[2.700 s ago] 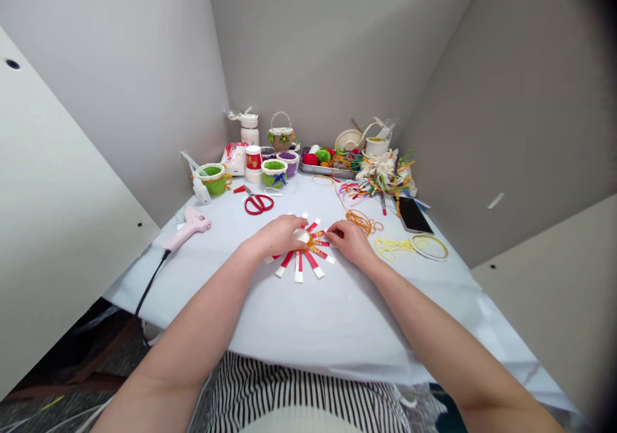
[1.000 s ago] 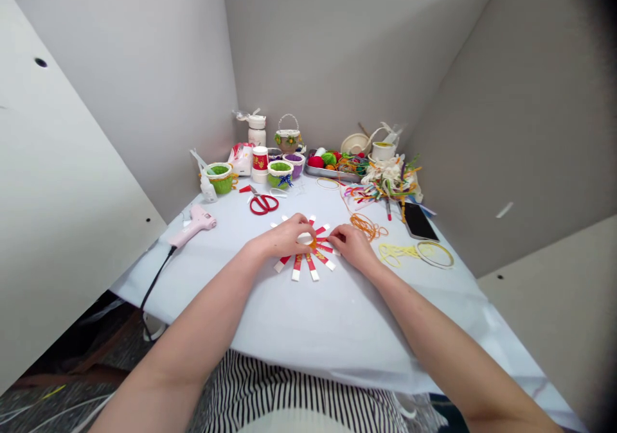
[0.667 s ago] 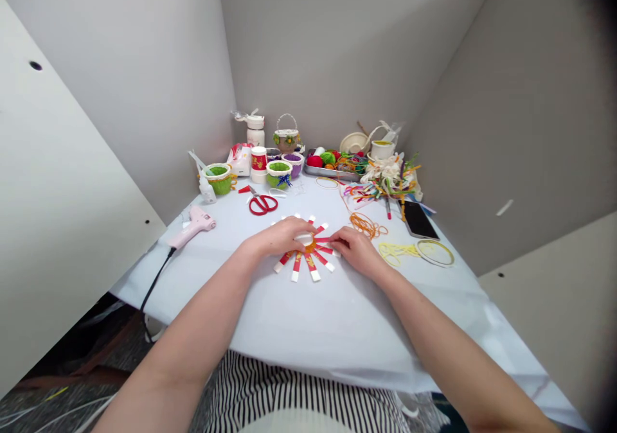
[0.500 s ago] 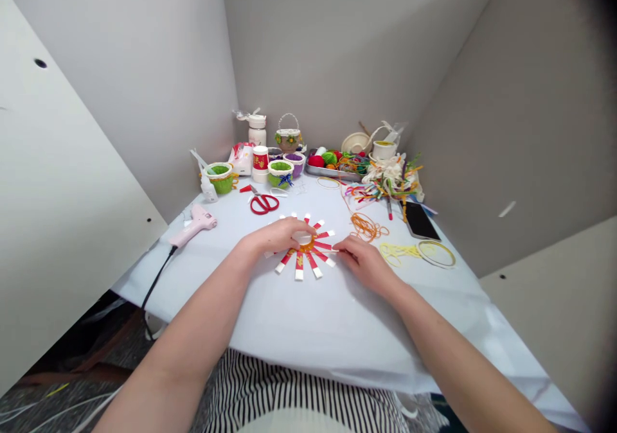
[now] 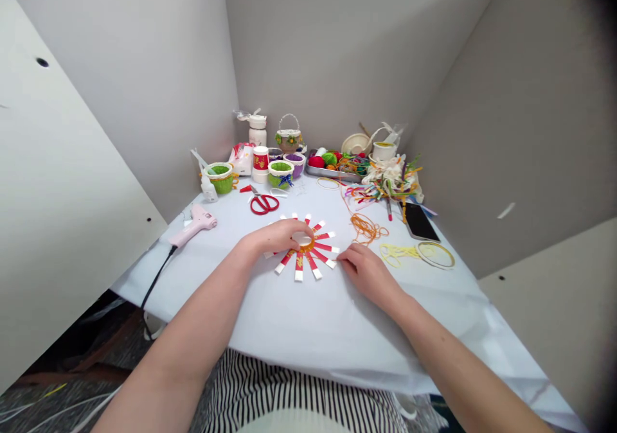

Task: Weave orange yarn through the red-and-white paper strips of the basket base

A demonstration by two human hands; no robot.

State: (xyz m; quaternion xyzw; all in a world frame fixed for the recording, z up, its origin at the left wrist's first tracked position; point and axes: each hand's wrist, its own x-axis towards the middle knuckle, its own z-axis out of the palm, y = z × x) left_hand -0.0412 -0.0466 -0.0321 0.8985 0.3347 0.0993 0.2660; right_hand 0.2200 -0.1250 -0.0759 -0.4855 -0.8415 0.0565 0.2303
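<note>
A red paper cup (image 5: 318, 253) cut into white-tipped strips lies splayed flat like a sun on the white table (image 5: 308, 317). An orange cord rings its round base. My left hand (image 5: 272, 237) lies over the left side of it, with the fingers curled onto the white base and holding it down. My right hand (image 5: 369, 271) rests on the table just right of the strip tips. Its fingers are curled together, and I cannot see whether anything is in them.
Red scissors (image 5: 263, 203) and a pink glue gun (image 5: 195, 222) with its cable lie to the left. An orange cord coil (image 5: 367, 227), yellow cord, a ring (image 5: 436, 254) and a phone (image 5: 418, 221) lie to the right. Decorated cups, a tray (image 5: 332, 171) and ribbons line the back wall.
My right hand has drawn back from the cup's centre, down and to the right, clear of the strips. My left hand has stayed on the base.
</note>
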